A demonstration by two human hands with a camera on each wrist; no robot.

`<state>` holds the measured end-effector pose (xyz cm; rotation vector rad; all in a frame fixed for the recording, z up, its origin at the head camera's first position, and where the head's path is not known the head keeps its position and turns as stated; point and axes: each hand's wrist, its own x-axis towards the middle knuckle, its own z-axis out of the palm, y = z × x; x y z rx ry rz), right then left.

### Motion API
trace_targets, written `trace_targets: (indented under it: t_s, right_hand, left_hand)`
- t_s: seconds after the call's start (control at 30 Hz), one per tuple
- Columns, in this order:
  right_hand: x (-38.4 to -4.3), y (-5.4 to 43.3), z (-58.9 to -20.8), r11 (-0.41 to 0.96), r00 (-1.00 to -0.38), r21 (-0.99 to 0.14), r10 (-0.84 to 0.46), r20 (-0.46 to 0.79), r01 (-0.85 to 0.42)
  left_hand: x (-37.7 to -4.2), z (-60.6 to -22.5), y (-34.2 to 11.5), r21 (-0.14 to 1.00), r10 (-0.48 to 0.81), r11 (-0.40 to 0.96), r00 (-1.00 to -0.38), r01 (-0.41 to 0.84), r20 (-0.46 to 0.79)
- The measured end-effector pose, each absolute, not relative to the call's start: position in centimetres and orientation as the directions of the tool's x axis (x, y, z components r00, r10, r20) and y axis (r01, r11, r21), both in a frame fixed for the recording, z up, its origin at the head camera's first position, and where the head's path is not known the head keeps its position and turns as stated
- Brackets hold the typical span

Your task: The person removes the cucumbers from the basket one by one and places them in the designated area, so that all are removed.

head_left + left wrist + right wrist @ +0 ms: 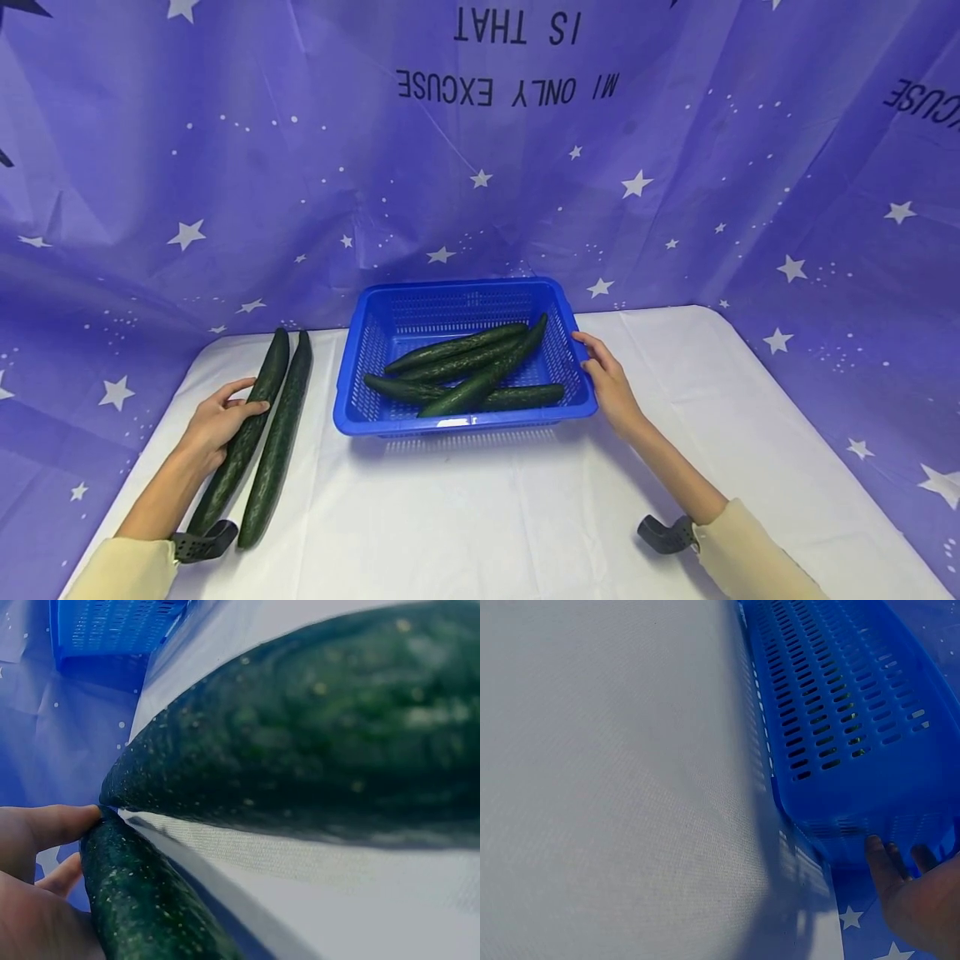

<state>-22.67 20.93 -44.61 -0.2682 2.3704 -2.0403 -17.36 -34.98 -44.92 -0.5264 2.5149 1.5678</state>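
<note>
My left hand [221, 421] grips a long dark green cucumber [238, 454] around its middle, thumb on one side and fingers on the other, at the left of the table. A second cucumber [279, 446] lies just to its right; in the left wrist view this other cucumber [315, 735] looms large beside the held one [154, 900]. My right hand [611, 387] holds the right end of a blue plastic basket [465, 423] at the rim. In the right wrist view its fingertips touch the basket's outer end wall [832, 825]. Several cucumbers [480, 387] lie crossed inside the basket.
A white cloth [465, 517] covers the table. Behind and at both sides hangs a purple curtain [480, 217] with stars and lettering; the basket's back stands close to it. Each wrist wears a black camera mount [206, 542].
</note>
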Motion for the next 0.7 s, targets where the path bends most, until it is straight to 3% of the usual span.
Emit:
trace_targets:
  t_s: [0.7]
  right_hand:
    - [-22.71,20.89,-44.61,0.142,-0.985,-0.98,-0.125,0.122,-0.139]
  left_hand:
    - [-17.69,-45.06,-34.47,0.827,-0.211,0.453,-0.941,-0.333,-0.264]
